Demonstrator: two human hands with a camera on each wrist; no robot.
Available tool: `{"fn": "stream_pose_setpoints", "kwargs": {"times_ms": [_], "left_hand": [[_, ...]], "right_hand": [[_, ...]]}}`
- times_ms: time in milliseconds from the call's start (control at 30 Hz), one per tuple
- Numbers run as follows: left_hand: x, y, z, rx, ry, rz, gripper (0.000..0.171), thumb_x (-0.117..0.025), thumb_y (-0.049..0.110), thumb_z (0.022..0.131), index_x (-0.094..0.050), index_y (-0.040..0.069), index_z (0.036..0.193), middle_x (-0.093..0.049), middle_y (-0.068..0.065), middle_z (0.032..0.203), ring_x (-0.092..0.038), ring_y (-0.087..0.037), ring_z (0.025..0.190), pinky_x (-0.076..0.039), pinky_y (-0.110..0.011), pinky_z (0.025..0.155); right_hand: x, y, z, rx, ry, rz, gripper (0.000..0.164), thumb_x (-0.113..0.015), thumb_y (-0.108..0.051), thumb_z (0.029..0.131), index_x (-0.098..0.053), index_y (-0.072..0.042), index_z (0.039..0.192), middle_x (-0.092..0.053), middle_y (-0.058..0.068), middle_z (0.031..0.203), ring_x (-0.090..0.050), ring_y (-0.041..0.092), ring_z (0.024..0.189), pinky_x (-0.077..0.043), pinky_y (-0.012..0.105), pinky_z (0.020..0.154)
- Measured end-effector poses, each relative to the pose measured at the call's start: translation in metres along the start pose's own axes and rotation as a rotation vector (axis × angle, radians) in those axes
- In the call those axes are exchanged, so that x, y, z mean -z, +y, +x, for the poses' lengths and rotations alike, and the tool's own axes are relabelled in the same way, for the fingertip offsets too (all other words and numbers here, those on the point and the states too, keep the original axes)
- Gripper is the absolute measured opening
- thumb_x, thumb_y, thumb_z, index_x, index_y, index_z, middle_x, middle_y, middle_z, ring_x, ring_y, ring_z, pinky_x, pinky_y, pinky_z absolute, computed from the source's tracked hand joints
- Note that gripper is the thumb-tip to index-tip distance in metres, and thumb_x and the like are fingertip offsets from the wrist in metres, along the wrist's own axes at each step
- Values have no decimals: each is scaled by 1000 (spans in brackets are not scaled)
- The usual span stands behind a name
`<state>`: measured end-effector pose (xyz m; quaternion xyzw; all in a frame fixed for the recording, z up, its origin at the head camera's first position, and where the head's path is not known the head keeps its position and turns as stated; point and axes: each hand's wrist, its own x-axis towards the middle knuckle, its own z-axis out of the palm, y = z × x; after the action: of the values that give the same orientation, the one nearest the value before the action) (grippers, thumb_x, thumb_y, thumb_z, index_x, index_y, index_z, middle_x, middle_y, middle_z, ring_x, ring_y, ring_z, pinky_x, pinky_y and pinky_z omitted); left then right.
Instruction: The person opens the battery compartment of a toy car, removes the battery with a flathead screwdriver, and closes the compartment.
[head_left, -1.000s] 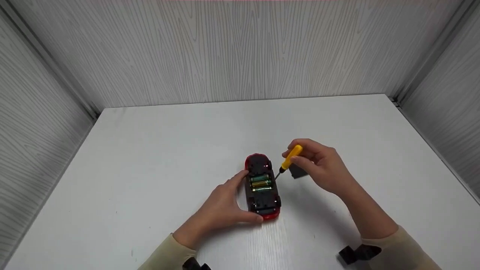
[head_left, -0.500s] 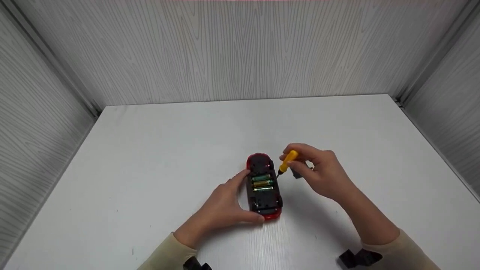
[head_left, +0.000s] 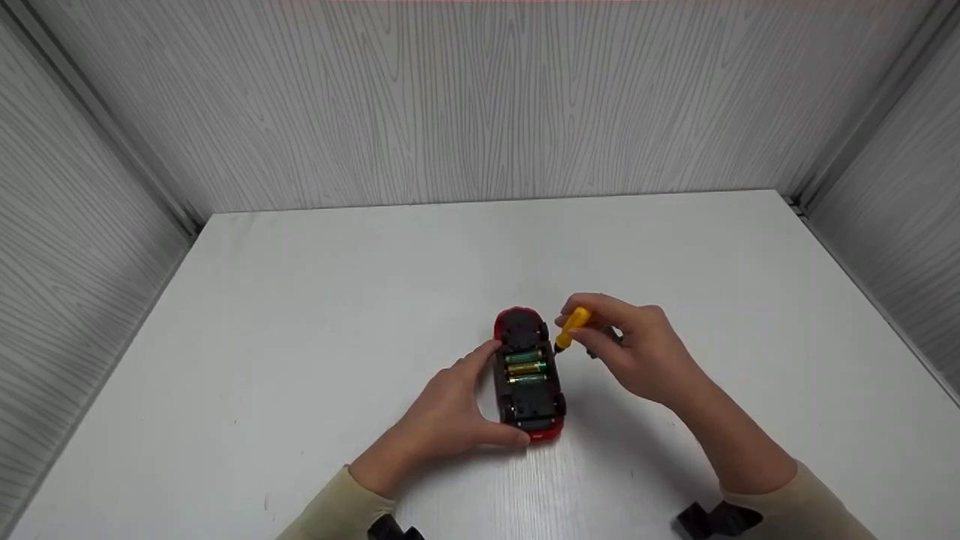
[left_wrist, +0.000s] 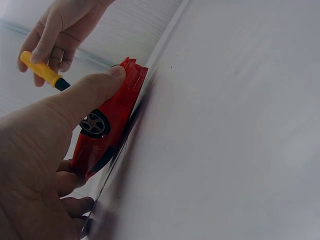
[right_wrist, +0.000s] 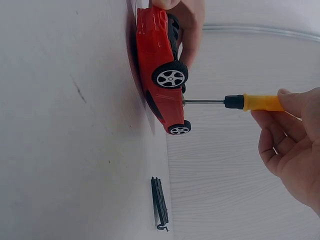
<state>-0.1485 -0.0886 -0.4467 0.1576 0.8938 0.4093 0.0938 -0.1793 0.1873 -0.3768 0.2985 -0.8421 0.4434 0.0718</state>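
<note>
A red toy car (head_left: 534, 405) lies upside down on the white table, its black underside facing up. Several green and gold batteries (head_left: 526, 368) sit side by side in its open compartment. My left hand (head_left: 450, 412) grips the car from the left, thumb at the near end and fingers along the side. Between thumb and fingers, my right hand (head_left: 637, 349) pinches a yellow-handled screwdriver (right_wrist: 262, 102). Its metal shaft points down to the car's edge beside the batteries; in the right wrist view the tip meets the car, but the exact contact spot is hidden.
A black battery cover (right_wrist: 159, 202) lies on the table right of the car, mostly behind my right hand in the head view. Grey wood-grain panels (head_left: 480, 105) stand at the back and both sides of the white tabletop (head_left: 300, 300).
The screwdriver and my right hand have shifted slightly left and down, toward the car. The battery cover is now more hidden behind the hand. My left hand keeps its hold on the car.
</note>
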Motion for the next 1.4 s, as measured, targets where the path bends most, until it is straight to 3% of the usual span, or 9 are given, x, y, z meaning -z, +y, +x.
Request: {"fn": "stream_pose_setpoints", "kwargs": {"times_ms": [167,400,933,1200,1400], "left_hand": [[0,0,0,0,0,5,129,-97,62,63,-33,24,167,-46,-2,162,-44,-23,147,-37,-49,120],[-1,0,0,6,1,9,128,-98,62,62,-33,25,167,-47,-2,162,-44,-25,147,-37,-49,120],[-1,-2,0,-14,12,17,129,-97,62,63,-34,20,167,-48,-6,161,-46,-29,146,-37,-50,120],[0,0,0,-6,4,18,129,-97,64,63,-33,21,167,-48,-5,161,-46,-28,145,-37,-50,120],[0,1,0,-3,4,22,129,-97,63,63,-33,22,167,-49,-4,160,-47,-27,144,-38,-50,119]], "right_hand": [[3,8,2,-76,-19,84,18,-69,-9,104,-72,-21,117,-76,-9,112,-72,19,87,-59,30,72],[8,24,4,-124,-10,199,14,-69,-13,105,-71,-16,118,-77,-1,117,-75,17,105,-58,28,94],[16,57,4,-226,17,468,23,-63,-11,108,-60,-1,128,-73,19,126,-72,30,114,-58,42,99],[17,65,3,-280,30,512,30,-62,-15,109,-57,1,134,-71,21,130,-71,29,115,-57,35,99],[18,59,4,-270,40,495,27,-63,-14,109,-60,0,131,-73,20,126,-72,30,112,-58,39,98]]}}
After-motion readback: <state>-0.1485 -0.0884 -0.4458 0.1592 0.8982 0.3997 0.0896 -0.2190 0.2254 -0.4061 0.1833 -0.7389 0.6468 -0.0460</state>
